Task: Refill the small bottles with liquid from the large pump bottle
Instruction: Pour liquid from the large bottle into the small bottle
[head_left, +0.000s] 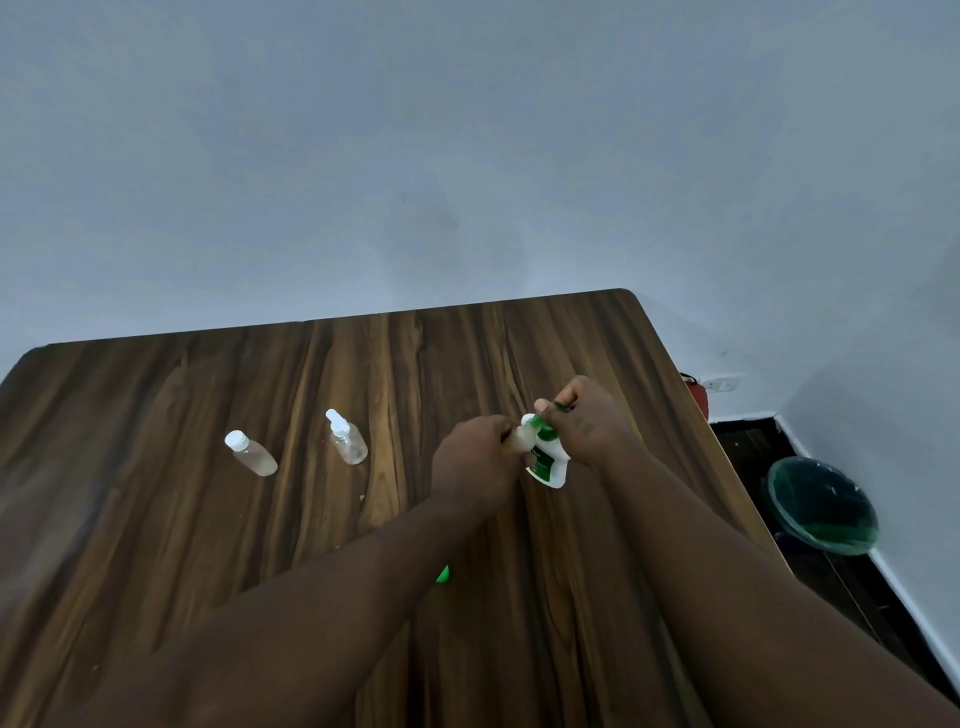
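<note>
Far left on the wood table (156, 415): capped bottle (252, 454), then spray bottle (347, 439), both upright. Left hand (475, 452) grips a small bottle (519, 438) against the pump bottle (548, 462); right hand (587, 421) pinches its green pump. Bin (821, 504) on the floor, right.

Wooden table (208, 519) against pale wall (467, 156); dark floor (753, 457), perhaps green bin (823, 504).

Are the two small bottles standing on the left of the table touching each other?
Apart. The head view shows bare table between the capped bottle and the spray-top bottle.
</note>
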